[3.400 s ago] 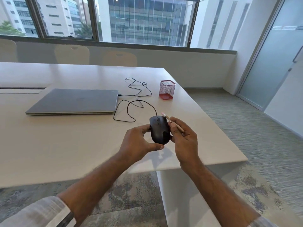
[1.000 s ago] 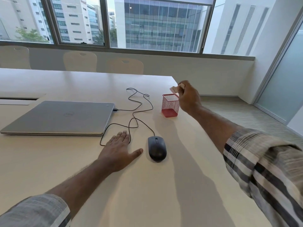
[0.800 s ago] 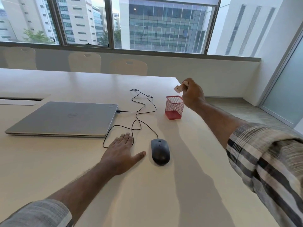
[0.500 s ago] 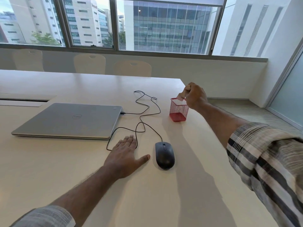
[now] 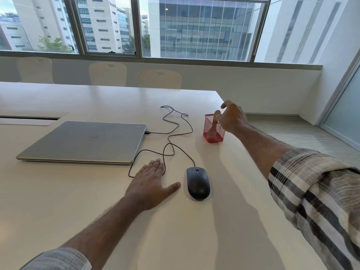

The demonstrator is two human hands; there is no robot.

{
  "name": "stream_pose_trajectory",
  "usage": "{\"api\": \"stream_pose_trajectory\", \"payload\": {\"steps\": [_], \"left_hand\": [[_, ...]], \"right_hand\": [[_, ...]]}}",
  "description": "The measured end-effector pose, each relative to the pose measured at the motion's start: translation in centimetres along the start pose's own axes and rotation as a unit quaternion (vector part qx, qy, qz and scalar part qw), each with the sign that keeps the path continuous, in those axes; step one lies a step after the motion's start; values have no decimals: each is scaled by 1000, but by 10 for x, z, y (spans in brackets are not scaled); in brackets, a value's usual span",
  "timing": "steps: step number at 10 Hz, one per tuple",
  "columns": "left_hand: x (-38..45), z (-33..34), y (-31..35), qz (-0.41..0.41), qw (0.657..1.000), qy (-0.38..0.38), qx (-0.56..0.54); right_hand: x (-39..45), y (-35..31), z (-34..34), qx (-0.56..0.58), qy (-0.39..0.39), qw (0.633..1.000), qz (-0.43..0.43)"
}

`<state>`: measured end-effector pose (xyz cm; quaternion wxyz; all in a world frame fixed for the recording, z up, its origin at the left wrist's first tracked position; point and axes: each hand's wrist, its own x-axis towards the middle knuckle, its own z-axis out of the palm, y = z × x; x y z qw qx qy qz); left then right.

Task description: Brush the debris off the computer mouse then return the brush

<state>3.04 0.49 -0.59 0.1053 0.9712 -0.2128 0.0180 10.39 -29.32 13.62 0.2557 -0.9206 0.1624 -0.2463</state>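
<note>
Pale bench (image 5: pixel 58 201): the mouse (image 5: pixel 198 182) lies set down, the brush (image 5: pixel 214 123) stands in the red holder (image 5: pixel 209 133). Right hand (image 5: pixel 231 118), fingers (image 5: pixel 224 105) loosely spread, holds nothing; left hand (image 5: pixel 151 181) rests flat. Task looks finished.

Brush (image 5: pixel 213 124) lower end blurred behind red mesh holder (image 5: pixel 210 131) wall.

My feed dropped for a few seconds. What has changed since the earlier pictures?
The mouse went from both hands down onto the table. The right hand carried the brush into the red cup and let go. The left hand lies flat; the laptop is unmoved.
</note>
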Motion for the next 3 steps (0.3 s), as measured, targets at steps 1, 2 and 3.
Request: {"api": "stream_pose_trajectory", "payload": {"steps": [1, 2, 3], "left_hand": [[-1, -2, 1, 1, 1000, -2, -7], [-2, -3, 2, -3, 1000, 6, -19], [-4, -4, 3, -5, 999, 41, -32]], "right_hand": [[-13, 2, -10, -33, 38, 998, -30], [-32, 3, -19, -42, 92, 993, -59], [-60, 4, -15, -35, 115, 989, -90]]}}
